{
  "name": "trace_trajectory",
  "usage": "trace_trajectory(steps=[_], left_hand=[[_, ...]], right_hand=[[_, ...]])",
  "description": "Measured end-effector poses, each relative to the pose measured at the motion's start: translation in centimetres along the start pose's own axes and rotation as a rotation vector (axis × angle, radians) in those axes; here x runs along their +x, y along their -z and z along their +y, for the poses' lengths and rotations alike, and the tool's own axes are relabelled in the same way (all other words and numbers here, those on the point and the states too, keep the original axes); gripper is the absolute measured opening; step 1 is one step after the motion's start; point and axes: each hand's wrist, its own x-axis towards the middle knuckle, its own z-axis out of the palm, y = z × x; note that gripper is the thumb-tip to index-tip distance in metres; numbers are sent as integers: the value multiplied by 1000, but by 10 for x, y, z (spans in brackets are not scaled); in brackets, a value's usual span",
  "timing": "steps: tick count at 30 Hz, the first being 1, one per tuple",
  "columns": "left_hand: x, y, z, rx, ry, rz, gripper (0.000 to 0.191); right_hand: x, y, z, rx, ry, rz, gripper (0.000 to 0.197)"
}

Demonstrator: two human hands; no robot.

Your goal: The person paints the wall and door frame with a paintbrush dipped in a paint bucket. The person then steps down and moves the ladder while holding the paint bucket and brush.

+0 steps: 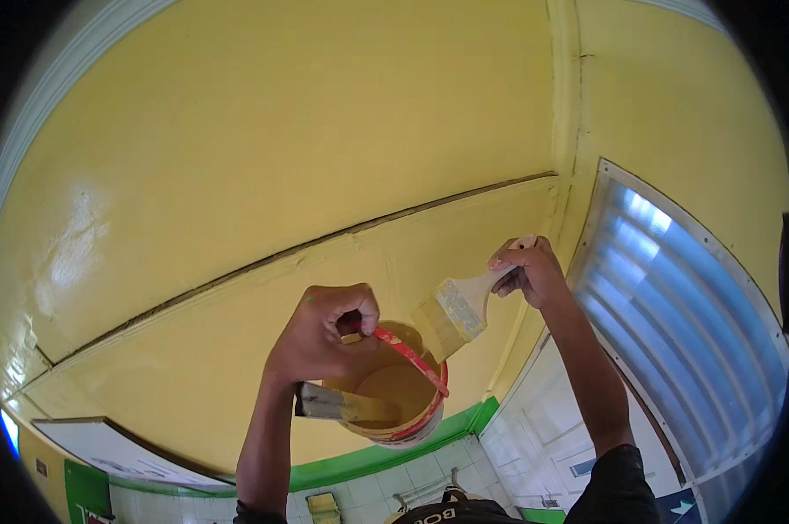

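A paint bucket [394,429] with yellow paint inside hangs at the lower middle, its red handle [410,357] gripped by my left hand [332,334]. Against the near left side of the bucket, below that hand, is a flat tool with a dark grey end [320,401] and a paint-coated end; its exact kind is unclear. On the right, my right hand [528,272] grips the pale handle of a wide flat paintbrush [461,308]. The brush's yellow-coated bristles point down and left, beside the bucket's far right rim.
A yellow wall [329,118] with a dark horizontal gap faces me. At right are a louvred window [676,314] and a white door [532,426]. A whiteboard [126,452] is at lower left. A yellow-stained tray [323,507] sits on the tiled floor.
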Motion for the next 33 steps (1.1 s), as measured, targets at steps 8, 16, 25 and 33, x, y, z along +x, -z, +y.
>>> trace_trajectory(steps=[8,16,25,33], left_hand=[[16,-10,1,-30,50,-48,25],[27,-20,6,12,125,-22,20],[19,-39,11,52,227,91,21],[-40,-49,5,131,326,190,21]], right_hand=[[-29,12,44,269,-30,50,12],[-39,56,62,470,-73,290,14],[7,96,43,917,185,430,16],[94,103,14,568,869,852,19]])
